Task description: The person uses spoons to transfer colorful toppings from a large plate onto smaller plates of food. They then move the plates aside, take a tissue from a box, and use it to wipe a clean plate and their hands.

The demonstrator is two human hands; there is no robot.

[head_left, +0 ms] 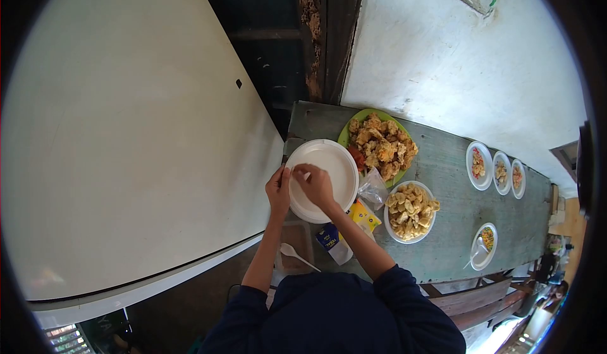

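A white round plate (332, 183) is in front of me at the near left end of the grey-green table. My left hand (278, 188) holds its left rim between thumb and fingers. Over the plate's left part is my right hand (314, 185), its fingers bent together near the rim; whether they pinch anything is too small to tell. Behind the plate, a green plate (343, 138) bears fried food (382, 145) and something red. Just right of my plate lies a clear plastic bag (373, 189). A yellow and blue packet (360, 218) sits beside my right forearm.
Right of the packet stands a white bowl (391, 224) of pale crisp pieces. Small plates of food (473, 176) line the wall side, and another (480, 264) with a spoon is nearer. A clear container (297, 234) and white spoon (297, 255) are below. A large white panel (139, 133) fills the left.
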